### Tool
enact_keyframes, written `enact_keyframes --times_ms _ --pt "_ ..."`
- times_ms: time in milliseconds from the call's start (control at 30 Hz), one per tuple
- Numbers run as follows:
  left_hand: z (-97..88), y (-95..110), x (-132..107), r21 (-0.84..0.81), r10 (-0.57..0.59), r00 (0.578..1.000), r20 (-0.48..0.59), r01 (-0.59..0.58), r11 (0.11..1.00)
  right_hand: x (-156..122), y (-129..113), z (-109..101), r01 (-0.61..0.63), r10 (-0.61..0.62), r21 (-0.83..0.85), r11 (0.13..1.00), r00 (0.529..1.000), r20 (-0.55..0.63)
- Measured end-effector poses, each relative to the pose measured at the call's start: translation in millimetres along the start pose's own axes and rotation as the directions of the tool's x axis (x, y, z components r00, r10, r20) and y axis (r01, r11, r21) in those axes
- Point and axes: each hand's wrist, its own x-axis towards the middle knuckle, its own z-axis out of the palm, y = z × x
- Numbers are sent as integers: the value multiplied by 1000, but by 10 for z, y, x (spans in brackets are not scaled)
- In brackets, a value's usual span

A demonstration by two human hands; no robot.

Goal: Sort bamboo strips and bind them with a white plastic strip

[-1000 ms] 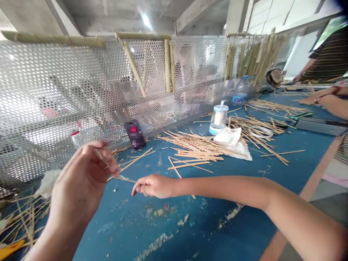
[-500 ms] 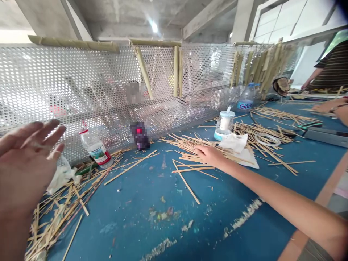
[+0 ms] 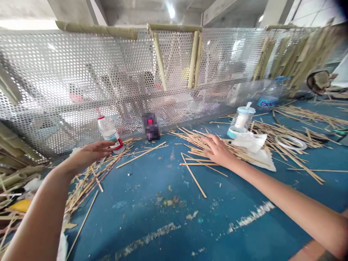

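My left hand point(image 3: 88, 154) reaches out over a heap of thin bamboo strips point(image 3: 89, 177) on the blue table point(image 3: 163, 217), fingers stretched toward a small water bottle with a red-and-white label point(image 3: 110, 133); it holds nothing. My right hand point(image 3: 219, 149) lies flat, fingers spread, on a second pile of bamboo strips point(image 3: 195, 143) in the middle of the table. A few loose strips point(image 3: 193, 175) lie just in front of that hand.
A perforated metal screen point(image 3: 81, 90) with bamboo poles walls off the table's far side. A lidded jar point(image 3: 241, 121), white cloth point(image 3: 254, 145), tape ring point(image 3: 290, 142), large water bottle point(image 3: 269, 98) and more strips sit at right. A dark small object point(image 3: 150, 126) stands by the screen.
My left hand dropped from a raised position and reached forward toward the small bottle. My right hand let go of a strip, moved right and now rests on the middle pile.
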Motion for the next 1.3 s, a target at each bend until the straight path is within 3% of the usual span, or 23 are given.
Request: enact_keyframes --times_ms 100,200,433,600,700,800,933,1000,1100,1200,1267,1300 --pt "-58 -269 77 -240 -145 987 65 156 958 -6 25 38 19 -19 3 1000 1000 -24" --pt "-104 -474 92 -399 -225 973 -57 184 898 -9 34 62 26 -26 -12 1000 999 -38" --pt "-170 -793 11 -476 -363 878 -313 185 860 3 40 75 7 -6 11 1000 1000 -25" --pt "-244 -809 12 -510 -332 828 -452 66 858 -5 38 81 25 -24 10 1000 999 -43" --pt "-285 -649 58 -533 -281 830 -481 -22 846 6 9 46 34 -33 7 999 997 -70" --pt "-308 -310 77 -544 -202 844 -497 -122 830 63 -116 -58 40 -33 65 997 995 -94" --pt "-144 382 -83 -510 110 890 -442 -350 786 226 -590 -322 52 -37 335 941 998 -49" --pt "76 729 -232 -474 269 888 -372 -431 768 335 -960 -478 21 -75 551 834 994 75" --pt "516 1116 -455 -444 492 857 -155 -506 740 503 -1560 -662 -85 -262 842 533 929 260" --pt "907 1320 -621 -336 643 765 48 -593 731 622 -2037 -733 -211 -461 928 308 820 339" --pt "1057 1377 -693 -247 685 715 145 -644 724 651 -2214 -730 -293 -561 938 186 752 346" --pt "1093 1389 -716 -204 694 700 167 -664 719 652 -2252 -721 -328 -577 936 128 743 340"
